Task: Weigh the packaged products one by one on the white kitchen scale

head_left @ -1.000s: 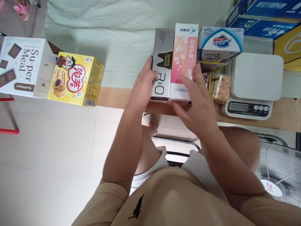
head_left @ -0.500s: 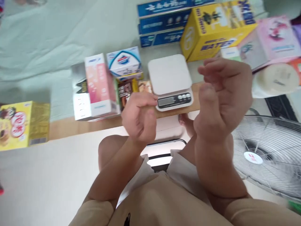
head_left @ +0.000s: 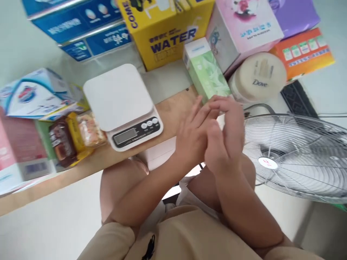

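Note:
My left hand (head_left: 193, 135) is at the front edge of the wooden table, its fingers stretched forward and holding nothing I can see. Right beside it, my right hand (head_left: 226, 131) overlaps its fingers; the right thumb and fingers are bent but apart, with no object visible in them. Just beyond the hands stands a green and white box (head_left: 208, 70), its near end partly covered by the fingers. A white kitchen scale (head_left: 118, 97) lies to the left of my hands. Its platform is bare and its display (head_left: 125, 136) looks blank.
Behind stand a yellow box (head_left: 166, 47), blue boxes (head_left: 78, 29), a pink box (head_left: 246, 21) and an orange box (head_left: 306, 54). A Dove jar (head_left: 257, 77) sits at right, above a fan (head_left: 295, 159). Snack packs (head_left: 63, 141) and a white-blue box (head_left: 35, 94) lie left.
The view has swung to the right. My hands, apart before, have come together, and both are now near the green box, right of the scale.

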`<state>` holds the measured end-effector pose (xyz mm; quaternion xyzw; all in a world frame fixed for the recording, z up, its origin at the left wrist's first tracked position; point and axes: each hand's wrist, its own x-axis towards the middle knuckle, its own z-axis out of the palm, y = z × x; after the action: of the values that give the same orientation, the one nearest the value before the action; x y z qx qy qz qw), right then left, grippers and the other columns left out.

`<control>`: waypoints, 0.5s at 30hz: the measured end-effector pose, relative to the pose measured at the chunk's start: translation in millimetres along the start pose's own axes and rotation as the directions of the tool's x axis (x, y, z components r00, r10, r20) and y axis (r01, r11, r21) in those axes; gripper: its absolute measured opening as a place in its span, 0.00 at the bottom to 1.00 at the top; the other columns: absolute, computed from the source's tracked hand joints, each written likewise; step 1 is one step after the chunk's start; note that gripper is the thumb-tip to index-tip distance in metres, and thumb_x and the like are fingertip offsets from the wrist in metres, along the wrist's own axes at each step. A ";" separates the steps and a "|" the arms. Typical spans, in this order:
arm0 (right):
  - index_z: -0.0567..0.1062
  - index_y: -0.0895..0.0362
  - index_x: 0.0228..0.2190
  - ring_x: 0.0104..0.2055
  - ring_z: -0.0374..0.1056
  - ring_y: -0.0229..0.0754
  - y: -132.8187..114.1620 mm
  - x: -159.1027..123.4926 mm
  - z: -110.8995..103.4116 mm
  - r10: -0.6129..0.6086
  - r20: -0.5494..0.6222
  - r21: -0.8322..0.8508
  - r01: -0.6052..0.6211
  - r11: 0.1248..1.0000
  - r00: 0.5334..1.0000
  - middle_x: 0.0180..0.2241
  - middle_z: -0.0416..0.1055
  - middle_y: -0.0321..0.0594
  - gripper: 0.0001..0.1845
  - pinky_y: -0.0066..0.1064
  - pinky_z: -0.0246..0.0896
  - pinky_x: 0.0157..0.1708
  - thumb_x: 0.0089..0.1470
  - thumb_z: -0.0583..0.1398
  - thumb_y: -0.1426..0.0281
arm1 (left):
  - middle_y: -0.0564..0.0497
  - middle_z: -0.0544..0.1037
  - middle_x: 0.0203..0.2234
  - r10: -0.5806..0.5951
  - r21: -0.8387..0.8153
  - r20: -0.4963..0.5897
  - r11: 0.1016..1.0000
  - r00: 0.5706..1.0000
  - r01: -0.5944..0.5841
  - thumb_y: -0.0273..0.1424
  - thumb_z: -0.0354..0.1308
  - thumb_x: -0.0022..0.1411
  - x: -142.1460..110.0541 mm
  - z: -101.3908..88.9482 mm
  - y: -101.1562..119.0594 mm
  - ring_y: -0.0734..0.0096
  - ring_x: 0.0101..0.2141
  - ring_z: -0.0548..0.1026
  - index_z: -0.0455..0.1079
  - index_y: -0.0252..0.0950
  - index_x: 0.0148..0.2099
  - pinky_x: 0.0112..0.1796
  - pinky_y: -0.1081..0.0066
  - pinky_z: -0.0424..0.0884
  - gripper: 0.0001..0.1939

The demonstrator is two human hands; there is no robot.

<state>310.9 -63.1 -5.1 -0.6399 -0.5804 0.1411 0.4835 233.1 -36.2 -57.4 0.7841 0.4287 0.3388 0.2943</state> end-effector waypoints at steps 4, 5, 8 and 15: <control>0.71 0.59 0.53 0.73 0.59 0.59 -3.3 3.2 -3.4 0.134 0.071 -0.092 -0.127 0.988 0.988 0.60 0.70 0.58 0.20 0.65 0.55 0.73 0.66 0.51 0.62 | 0.49 0.76 0.63 -0.034 0.074 0.027 0.997 0.999 0.031 0.43 0.47 0.77 1.9 3.4 0.8 0.48 0.69 0.67 0.70 0.49 0.65 0.72 0.41 0.56 0.21; 0.71 0.58 0.53 0.73 0.58 0.60 -4.2 2.3 -3.0 0.146 0.075 -0.115 -0.136 0.984 0.986 0.60 0.69 0.58 0.20 0.67 0.55 0.72 0.65 0.52 0.62 | 0.47 0.79 0.57 -0.012 0.080 -0.016 0.997 1.000 0.013 0.43 0.48 0.77 1.8 1.5 0.4 0.49 0.64 0.71 0.73 0.47 0.61 0.69 0.42 0.60 0.19; 0.72 0.55 0.53 0.74 0.55 0.63 -3.6 -2.8 0.5 0.181 0.101 -0.169 -0.162 0.972 0.978 0.64 0.64 0.57 0.21 0.70 0.58 0.69 0.63 0.56 0.59 | 0.47 0.79 0.37 0.057 0.056 -0.145 0.997 0.988 -0.050 0.41 0.45 0.78 -1.6 -7.1 -1.3 0.57 0.47 0.77 0.75 0.44 0.45 0.56 0.50 0.74 0.17; 0.73 0.52 0.55 0.69 0.65 0.60 -6.1 -7.6 8.7 0.265 0.185 -0.112 -0.248 0.962 0.946 0.62 0.70 0.52 0.21 0.64 0.66 0.66 0.64 0.57 0.59 | 0.42 0.63 0.72 -0.120 -0.096 -0.134 0.990 0.984 0.107 0.54 0.51 0.75 -17.6 -13.4 -11.1 0.53 0.73 0.63 0.58 0.39 0.72 0.70 0.54 0.69 0.34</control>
<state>298.6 -66.7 -7.5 -0.7132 -0.5430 0.2405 0.3723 210.3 -44.1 -62.7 0.7188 0.4768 0.3942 0.3170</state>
